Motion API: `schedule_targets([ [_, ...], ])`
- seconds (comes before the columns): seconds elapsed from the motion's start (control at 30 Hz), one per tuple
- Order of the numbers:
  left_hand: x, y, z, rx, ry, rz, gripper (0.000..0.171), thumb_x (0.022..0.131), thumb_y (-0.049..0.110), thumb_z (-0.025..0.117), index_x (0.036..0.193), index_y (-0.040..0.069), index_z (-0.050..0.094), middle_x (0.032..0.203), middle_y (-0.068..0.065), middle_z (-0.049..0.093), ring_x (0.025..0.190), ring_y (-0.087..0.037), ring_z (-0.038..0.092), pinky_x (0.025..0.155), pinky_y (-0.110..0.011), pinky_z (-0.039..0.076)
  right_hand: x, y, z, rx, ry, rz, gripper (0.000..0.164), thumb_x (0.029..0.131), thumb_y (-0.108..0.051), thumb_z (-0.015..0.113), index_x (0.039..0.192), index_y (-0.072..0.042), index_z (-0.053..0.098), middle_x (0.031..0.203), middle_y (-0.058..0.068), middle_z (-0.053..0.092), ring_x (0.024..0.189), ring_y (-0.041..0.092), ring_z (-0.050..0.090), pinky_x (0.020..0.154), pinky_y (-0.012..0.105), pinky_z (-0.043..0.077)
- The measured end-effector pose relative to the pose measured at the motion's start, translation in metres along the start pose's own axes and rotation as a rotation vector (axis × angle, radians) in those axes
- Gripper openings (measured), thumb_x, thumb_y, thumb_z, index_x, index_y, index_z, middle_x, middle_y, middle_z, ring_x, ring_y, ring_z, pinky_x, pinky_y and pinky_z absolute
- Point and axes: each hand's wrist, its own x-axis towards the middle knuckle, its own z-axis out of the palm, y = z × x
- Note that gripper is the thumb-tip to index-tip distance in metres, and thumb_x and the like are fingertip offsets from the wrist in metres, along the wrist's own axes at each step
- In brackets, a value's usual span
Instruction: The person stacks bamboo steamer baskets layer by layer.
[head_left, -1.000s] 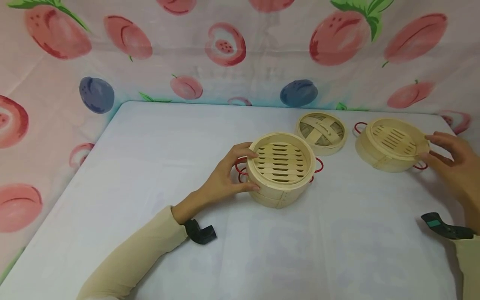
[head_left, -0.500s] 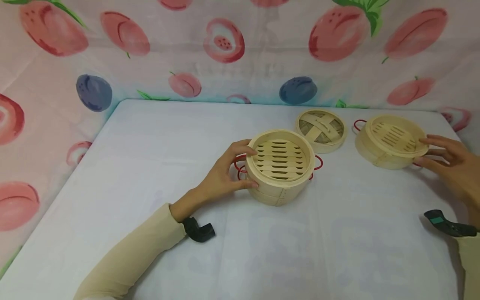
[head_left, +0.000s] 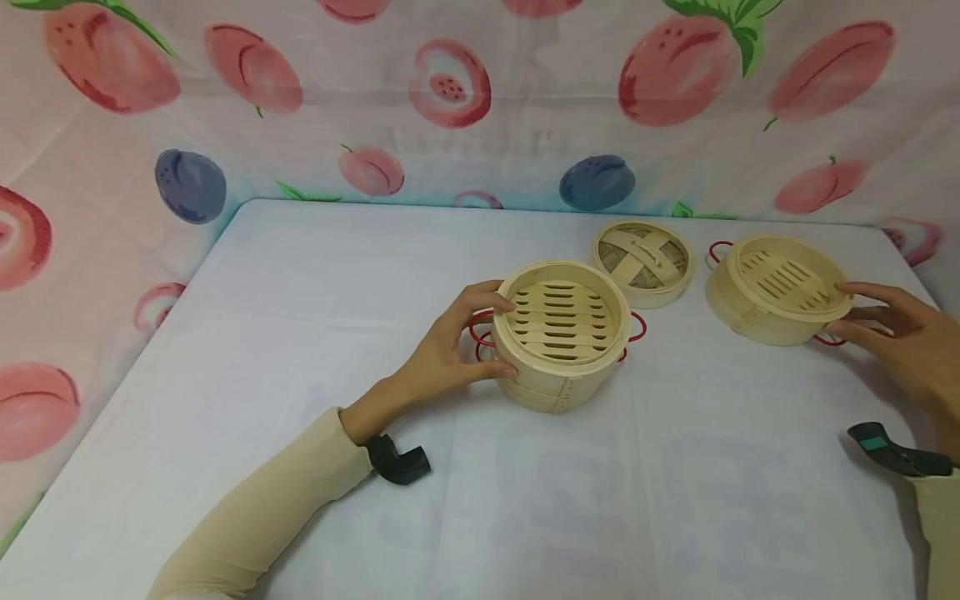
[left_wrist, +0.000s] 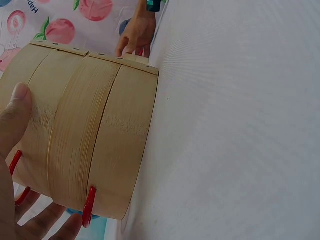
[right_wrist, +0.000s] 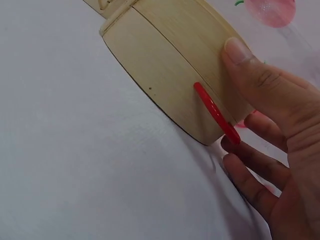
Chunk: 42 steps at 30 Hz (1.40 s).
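Observation:
A bamboo steamer stack [head_left: 553,387] with red side handles stands mid-table, its slatted top layer uncovered. My left hand [head_left: 450,350] grips its left side, fingers at the upper rim and thumb along the front wall. In the left wrist view the thumb presses the stack's wall [left_wrist: 75,120] near the red handles. Farther right is a single bamboo steamer basket [head_left: 768,329], slatted inside with red handles. My right hand [head_left: 903,333] pinches its right edge, forefinger over the rim and thumb outside. The right wrist view shows that thumb against the basket's wall [right_wrist: 165,65], beside a red handle [right_wrist: 215,112].
A woven bamboo lid [head_left: 643,260] lies behind and between the stack and the single basket. The white-covered table [head_left: 300,292] backs onto a fruit-print curtain [head_left: 510,108]. A black wrist mount [head_left: 397,462] sits at the left cuff, another [head_left: 896,450] at the right.
The single basket and my right hand have shifted slightly left, and its right red handle shows more than half a second ago. My left hand and the stack stay in place.

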Motion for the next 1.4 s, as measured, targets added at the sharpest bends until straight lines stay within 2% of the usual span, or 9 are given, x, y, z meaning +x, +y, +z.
schedule_targets([
  [0.1, 0.000, 0.000, 0.000, -0.003, 0.002, -0.004, 0.073, 0.067, -0.001, 0.085, 0.127, 0.008, 0.045, 0.142, -0.009, 0.038, 0.132, -0.025, 0.036, 0.100, -0.041, 0.041, 0.000, -0.002, 0.001, 0.027, -0.007, -0.013, 0.054, 0.092, -0.001, 0.061, 0.140, -0.021, 0.050, 0.143, -0.011, 0.041, 0.112, -0.003, 0.046, 0.079, 0.001, 0.038],
  [0.23, 0.001, 0.004, 0.000, -0.007, 0.004, -0.010, 0.074, 0.066, -0.005, 0.085, 0.126, 0.005, 0.044, 0.142, -0.012, 0.037, 0.133, -0.025, 0.036, 0.100, -0.041, 0.041, 0.000, -0.004, 0.002, 0.022, -0.018, -0.012, 0.049, 0.091, -0.001, 0.062, 0.136, -0.016, 0.052, 0.150, -0.009, 0.034, 0.129, 0.010, 0.042, 0.078, 0.002, 0.038],
  [0.47, 0.005, 0.029, -0.001, -0.018, -0.001, 0.004, 0.069, 0.066, -0.012, 0.081, 0.122, -0.004, 0.043, 0.137, -0.028, 0.036, 0.129, -0.035, 0.038, 0.099, -0.045, 0.042, 0.003, -0.009, 0.004, -0.022, -0.020, 0.057, 0.039, 0.091, -0.008, 0.065, 0.127, -0.014, 0.055, 0.153, -0.011, 0.028, 0.134, 0.031, 0.038, 0.074, 0.004, 0.041],
  [0.57, 0.005, 0.024, 0.000, -0.019, 0.002, -0.002, 0.070, 0.066, -0.013, 0.081, 0.123, -0.003, 0.043, 0.139, -0.026, 0.036, 0.130, -0.034, 0.038, 0.099, -0.044, 0.042, 0.004, -0.012, 0.004, -0.057, -0.020, 0.069, 0.038, 0.090, -0.013, 0.066, 0.126, -0.016, 0.055, 0.152, -0.012, 0.028, 0.132, 0.027, 0.041, 0.074, 0.002, 0.040],
  [0.63, 0.003, 0.016, 0.001, -0.019, 0.004, -0.009, 0.071, 0.066, -0.011, 0.082, 0.124, -0.001, 0.043, 0.141, -0.022, 0.036, 0.130, -0.032, 0.038, 0.099, -0.043, 0.042, 0.005, -0.014, 0.003, -0.052, -0.006, 0.040, 0.037, 0.089, -0.010, 0.067, 0.124, -0.015, 0.056, 0.151, -0.010, 0.031, 0.127, 0.015, 0.046, 0.074, 0.001, 0.039],
  [0.8, 0.000, 0.001, 0.001, -0.013, 0.006, 0.003, 0.072, 0.067, -0.004, 0.085, 0.126, 0.005, 0.044, 0.142, -0.013, 0.038, 0.131, -0.027, 0.038, 0.099, -0.041, 0.043, 0.007, -0.031, 0.001, 0.104, 0.050, -0.183, 0.035, 0.080, 0.016, 0.067, 0.112, 0.005, 0.058, 0.142, 0.001, 0.046, 0.099, -0.008, 0.055, 0.076, 0.005, 0.043],
  [1.1, 0.000, 0.002, 0.000, -0.010, 0.010, 0.012, 0.072, 0.066, -0.005, 0.085, 0.125, 0.006, 0.045, 0.141, -0.013, 0.039, 0.131, -0.027, 0.038, 0.099, -0.041, 0.043, 0.006, -0.069, 0.002, 0.262, 0.051, -0.334, 0.036, 0.074, 0.029, 0.061, 0.107, 0.021, 0.050, 0.136, 0.013, 0.049, 0.107, 0.005, 0.059, 0.079, 0.012, 0.047],
  [1.3, 0.001, 0.002, 0.000, -0.016, 0.010, 0.028, 0.072, 0.065, -0.005, 0.085, 0.125, 0.004, 0.045, 0.141, -0.015, 0.039, 0.131, -0.029, 0.038, 0.099, -0.042, 0.043, 0.002, -0.094, 0.005, 0.259, 0.048, -0.395, 0.036, 0.077, 0.027, 0.058, 0.111, 0.022, 0.049, 0.136, 0.017, 0.047, 0.112, 0.012, 0.057, 0.081, 0.013, 0.046],
  [1.4, 0.000, 0.001, 0.000, -0.008, 0.012, 0.025, 0.072, 0.065, -0.005, 0.085, 0.125, 0.005, 0.046, 0.140, -0.014, 0.040, 0.132, -0.028, 0.037, 0.099, -0.041, 0.043, -0.001, -0.104, 0.007, 0.362, 0.035, -0.411, 0.034, 0.078, 0.026, 0.058, 0.111, 0.022, 0.049, 0.135, 0.019, 0.046, 0.115, 0.016, 0.056, 0.083, 0.015, 0.046],
])
